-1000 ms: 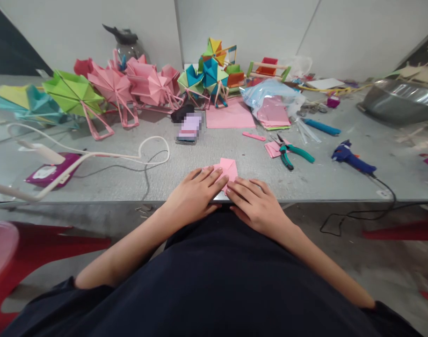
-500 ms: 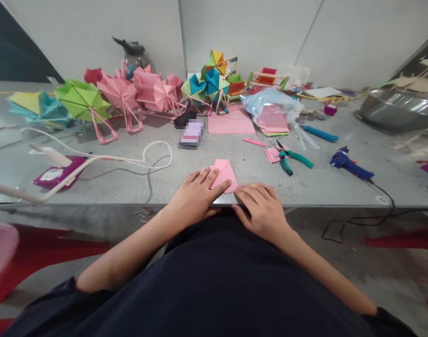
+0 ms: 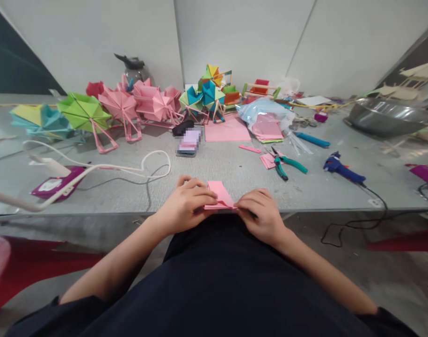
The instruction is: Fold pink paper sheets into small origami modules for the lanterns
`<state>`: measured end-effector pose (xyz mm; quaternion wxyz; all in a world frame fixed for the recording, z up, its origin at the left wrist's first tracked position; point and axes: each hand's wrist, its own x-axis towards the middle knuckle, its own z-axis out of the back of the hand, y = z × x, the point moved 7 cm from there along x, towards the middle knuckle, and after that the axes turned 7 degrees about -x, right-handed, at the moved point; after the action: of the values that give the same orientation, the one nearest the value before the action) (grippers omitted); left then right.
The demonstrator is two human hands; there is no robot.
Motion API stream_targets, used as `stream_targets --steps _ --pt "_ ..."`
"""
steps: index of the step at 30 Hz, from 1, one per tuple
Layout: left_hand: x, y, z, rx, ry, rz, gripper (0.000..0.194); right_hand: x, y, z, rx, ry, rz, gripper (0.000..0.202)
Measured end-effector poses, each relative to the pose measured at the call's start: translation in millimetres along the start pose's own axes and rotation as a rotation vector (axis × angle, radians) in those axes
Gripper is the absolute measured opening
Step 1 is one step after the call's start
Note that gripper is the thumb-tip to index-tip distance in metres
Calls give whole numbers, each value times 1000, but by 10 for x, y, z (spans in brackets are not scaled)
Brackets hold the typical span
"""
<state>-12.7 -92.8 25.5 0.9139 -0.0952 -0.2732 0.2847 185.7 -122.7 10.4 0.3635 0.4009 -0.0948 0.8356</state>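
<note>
A partly folded sheet of pink paper [image 3: 219, 193] lies at the table's front edge, close to my body. My left hand [image 3: 187, 203] is closed on its left side, fingers bent over the lower left corner. At the lower right corner, my right hand [image 3: 261, 213] pinches the paper between thumb and fingertips. A flap along the near edge is lifted a little between the two hands. The thumbs are partly hidden beneath the fingers.
Pliers with teal handles [image 3: 284, 164] rest on small pink paper pieces [image 3: 267, 161]. A blue glue gun [image 3: 343, 168] lies to the right, its cord hanging off the edge. Folded paper models [image 3: 119, 105], a phone [image 3: 189, 141], a metal bowl [image 3: 389, 117] and a white cable [image 3: 108, 166] surround the work spot.
The pink paper has been drawn nearer the table edge. My left hand has gone from lying flat on it to gripping its side, and the near flap is now raised.
</note>
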Motion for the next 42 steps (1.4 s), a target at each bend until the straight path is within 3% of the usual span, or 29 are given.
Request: stream_targets --steps 3,6,9,12,14,16,20,24,30,42 --pt "166 19 189 -121 -64 -11 25 200 -163 91 158 26 -116 16" --pt "444 130 419 -187 -120 107 35 516 -406 114 247 79 -210 18" --pt "774 298 615 -262 -145 225 35 906 -719 60 335 119 -259 22" --pt "1084 497 700 -341 -164 266 38 1249 -1022 -77 411 185 -270 27" --pt "1224 660 630 -427 -148 307 40 1384 -1184 -174 433 198 -274 30" --pt "1273 847 517 -524 -186 392 29 1424 -1300 -279 449 196 -288 34" --pt "1217 1068 245 -650 -211 498 21 1297 -1423 -510 527 218 -383 41" --pt "1140 1101 112 -674 -184 518 18 1165 -1436 -619 570 236 -429 38" --pt "1084 1112 -6 -748 -202 612 17 1132 -1443 -593 593 191 -438 36" --pt "1059 1129 -74 -893 -224 653 12 1097 -1464 -609 632 189 -463 35"
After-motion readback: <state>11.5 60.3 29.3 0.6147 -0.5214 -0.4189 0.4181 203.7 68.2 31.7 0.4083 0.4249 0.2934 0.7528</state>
